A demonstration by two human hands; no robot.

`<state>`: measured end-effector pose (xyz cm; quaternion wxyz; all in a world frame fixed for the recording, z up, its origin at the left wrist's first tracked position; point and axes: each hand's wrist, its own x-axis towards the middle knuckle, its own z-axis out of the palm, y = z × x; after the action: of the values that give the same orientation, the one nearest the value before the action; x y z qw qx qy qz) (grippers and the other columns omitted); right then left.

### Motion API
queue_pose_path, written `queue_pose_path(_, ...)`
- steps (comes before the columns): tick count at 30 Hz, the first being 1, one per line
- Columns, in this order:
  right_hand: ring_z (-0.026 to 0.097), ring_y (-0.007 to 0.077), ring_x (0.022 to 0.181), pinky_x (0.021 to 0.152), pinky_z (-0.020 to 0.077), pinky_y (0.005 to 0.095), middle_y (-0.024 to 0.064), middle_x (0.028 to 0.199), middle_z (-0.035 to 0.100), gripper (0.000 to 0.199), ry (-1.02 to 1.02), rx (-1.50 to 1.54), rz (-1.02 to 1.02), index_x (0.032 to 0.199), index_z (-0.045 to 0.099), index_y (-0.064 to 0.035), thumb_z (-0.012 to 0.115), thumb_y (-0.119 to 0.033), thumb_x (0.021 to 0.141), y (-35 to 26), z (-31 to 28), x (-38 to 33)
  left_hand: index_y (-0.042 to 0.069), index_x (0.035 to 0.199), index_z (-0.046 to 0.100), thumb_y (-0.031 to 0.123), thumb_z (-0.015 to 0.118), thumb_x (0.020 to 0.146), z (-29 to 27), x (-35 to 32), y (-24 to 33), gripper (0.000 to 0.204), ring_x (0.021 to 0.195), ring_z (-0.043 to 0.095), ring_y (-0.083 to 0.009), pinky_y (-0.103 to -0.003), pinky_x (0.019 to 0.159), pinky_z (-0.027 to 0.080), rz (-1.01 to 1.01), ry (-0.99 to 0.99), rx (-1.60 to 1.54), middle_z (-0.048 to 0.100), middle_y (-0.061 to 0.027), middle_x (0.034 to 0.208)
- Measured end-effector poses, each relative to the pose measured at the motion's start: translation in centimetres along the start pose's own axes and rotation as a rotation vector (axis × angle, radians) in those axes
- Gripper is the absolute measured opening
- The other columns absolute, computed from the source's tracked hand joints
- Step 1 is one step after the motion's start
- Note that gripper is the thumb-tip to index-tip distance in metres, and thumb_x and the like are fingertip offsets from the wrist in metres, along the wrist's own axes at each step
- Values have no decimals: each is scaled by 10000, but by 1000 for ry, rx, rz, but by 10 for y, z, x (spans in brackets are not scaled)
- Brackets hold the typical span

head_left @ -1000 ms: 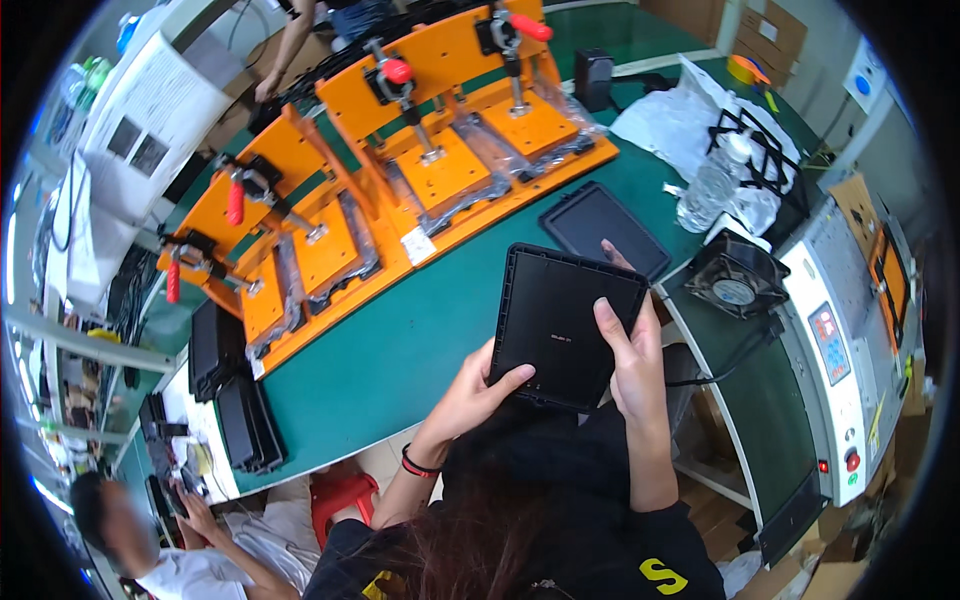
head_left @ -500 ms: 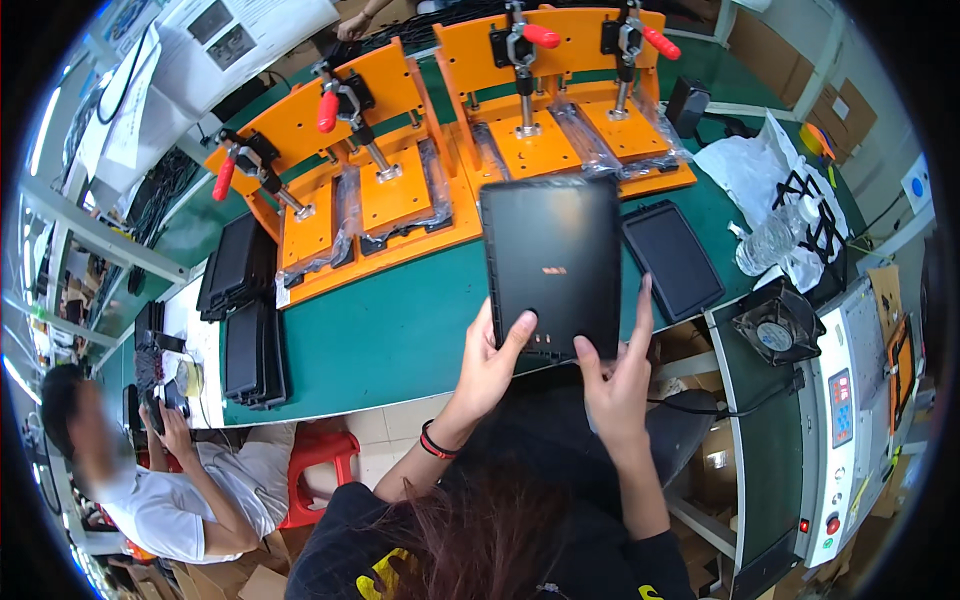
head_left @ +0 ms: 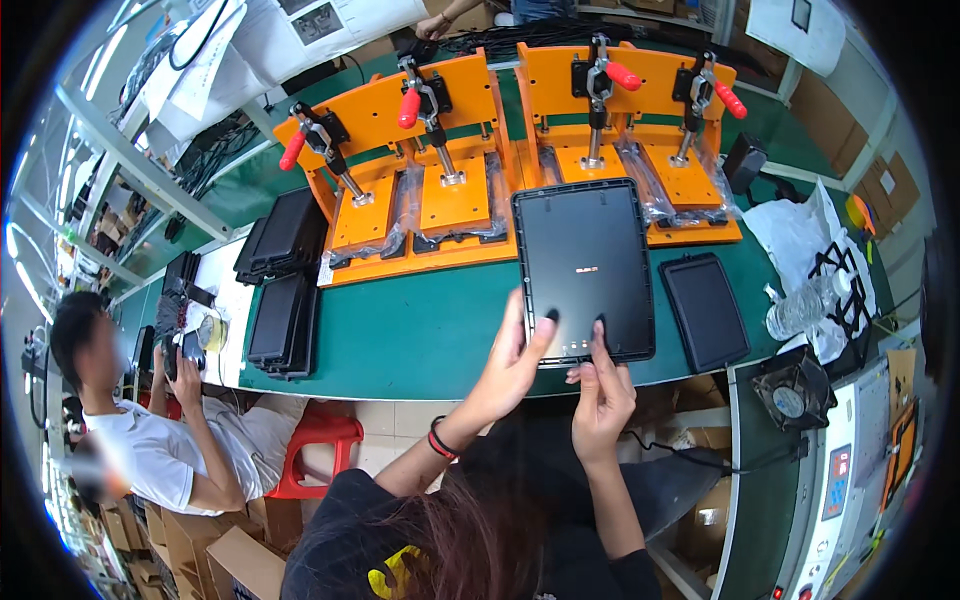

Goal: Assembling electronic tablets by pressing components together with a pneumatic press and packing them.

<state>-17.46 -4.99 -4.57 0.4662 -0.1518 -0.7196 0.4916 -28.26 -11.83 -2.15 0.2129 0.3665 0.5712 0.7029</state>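
Head view — the dark panel (head_left: 585,230) now lies nearly square to the wearer, rim visible along left, top and right. Half a second earlier it leans more and a glare crosses its face; that glare is mostly gone, and the small central mark and pale dots near the bottom are in plain sight.

Left hand (head_left: 512,365): keeps its hold at the lower left, thumb over the front, other fingers mostly hidden behind the edge, so they seem to pinch the panel. Right hand (head_left: 603,405): a second ago up along the right side, now down at the bottom edge, one finger extended over the face by the dots, the others loosely bent. Cannot tell whether these press or only hover.

Judgement — support seems to rest chiefly with the left, leaving the right freer, the face open to view.

Panel is held up above the green counter (head_left: 430,330), overlapping in view the orange fixture (head_left: 455,205). A second dark panel (head_left: 705,310) lies just to the right; dark cases (head_left: 285,325) are stacked at left. Fixture sits farther right in frame than before: the head has turned.
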Motion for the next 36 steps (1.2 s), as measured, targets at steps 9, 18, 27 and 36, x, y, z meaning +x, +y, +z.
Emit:
queue_pose_path(9, 539, 98, 708, 664, 502, 224, 114, 1097, 649, 361, 2, 54, 134, 1236, 561, -16, 528, 57, 884, 12, -43, 8, -7, 1354, 213, 97, 636, 801, -104, 197, 53, 705, 1333, 245, -393, -464, 1085, 212, 1210, 592, 1092, 260, -264, 1404)
queue_pose_path(18, 503, 88, 689, 660, 492, 228, 102, 1105, 635, 306, -104, 123, 328, 1212, 576, 0, 522, -1, 911, 15, -43, -17, 47, 1135, 528, 267, 524, 930, -142, 338, 161, 301, 929, 608, -266, -384, 835, 465, 1240, 666, 1232, 619, -174, 998)
queue_pose_path(27, 535, 89, 724, 682, 471, 219, 94, 1015, 608, 293, -200, 365, 509, 1196, 589, 9, 531, 8, 908, 21, 14, -24, -8, 1060, 561, 327, 562, 903, -161, 384, 143, 369, 848, 592, -230, -356, 764, 453, 505, -54, 1144, 615, -163, 962)
queue_pose_path(36, 546, 90, 743, 689, 482, 224, 128, 1192, 600, 285, -156, 343, 532, 1194, 579, 33, 534, -34, 921, 24, -11, -30, 85, 814, 550, 110, 589, 726, -121, 86, 31, 100, 697, 557, -142, -270, 626, 466, 1152, -677, 1659, 513, -1, 712)
